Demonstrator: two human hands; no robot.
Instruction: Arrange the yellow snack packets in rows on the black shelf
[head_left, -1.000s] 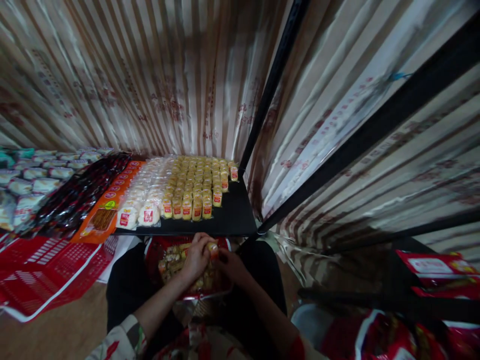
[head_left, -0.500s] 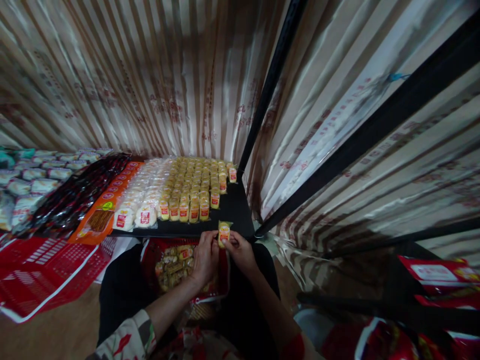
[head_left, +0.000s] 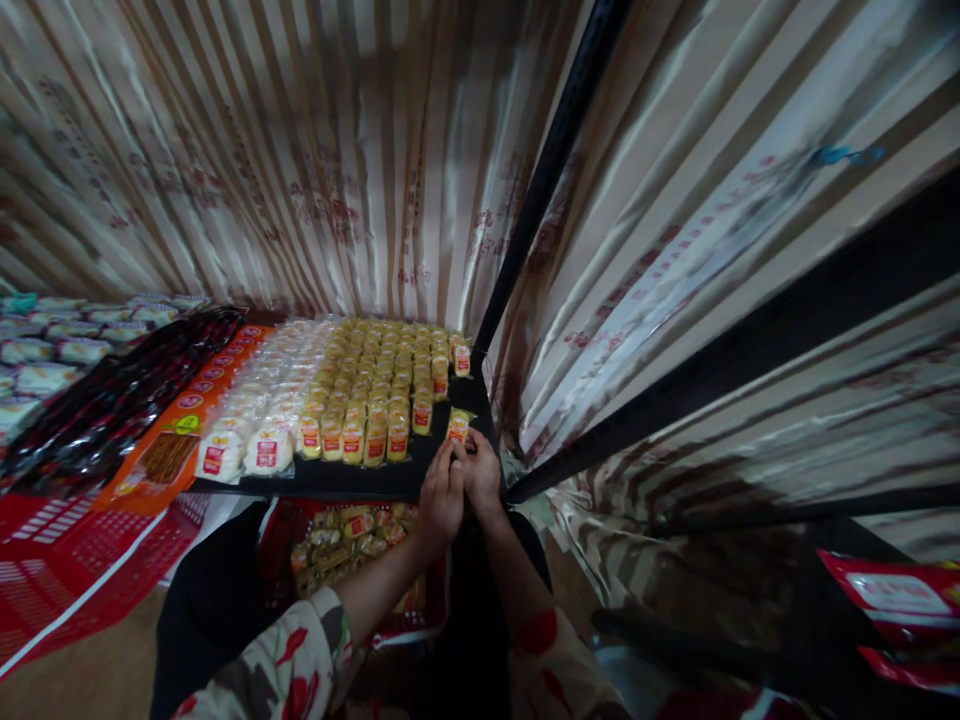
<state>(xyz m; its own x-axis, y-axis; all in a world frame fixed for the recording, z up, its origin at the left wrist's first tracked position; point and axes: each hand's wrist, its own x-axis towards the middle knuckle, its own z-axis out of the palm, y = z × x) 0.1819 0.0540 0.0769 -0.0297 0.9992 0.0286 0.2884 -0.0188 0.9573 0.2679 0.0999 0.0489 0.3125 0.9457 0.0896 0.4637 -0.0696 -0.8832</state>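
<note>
A small yellow wrapped snack cake (head_left: 459, 424) with a red and white label is pinched between the fingertips of both hands, over the black shelf (head_left: 322, 482). My left hand (head_left: 442, 498) is closed on its lower left side. From the lower right, my right hand (head_left: 480, 472) grips it with closed fingers. Rows of matching yellow snack cakes (head_left: 375, 400) stand on the shelf to the left of the hands. Below, a red basket (head_left: 442, 600) between my knees holds a loose heap of wrapped yellow cakes (head_left: 352, 540).
White wrapped cakes (head_left: 268, 452), an orange snack packet (head_left: 161, 450) and dark shiny packets (head_left: 112, 400) lie farther left. A red basket (head_left: 82, 590) stands at lower left. Black poles (head_left: 540, 200) and a striped curtain (head_left: 337, 150) border the shelf. Red packets (head_left: 892, 595) are at right.
Both hands have moved forward with the snack cake, from the shelf's front edge to over its surface. The view has shifted slightly.
</note>
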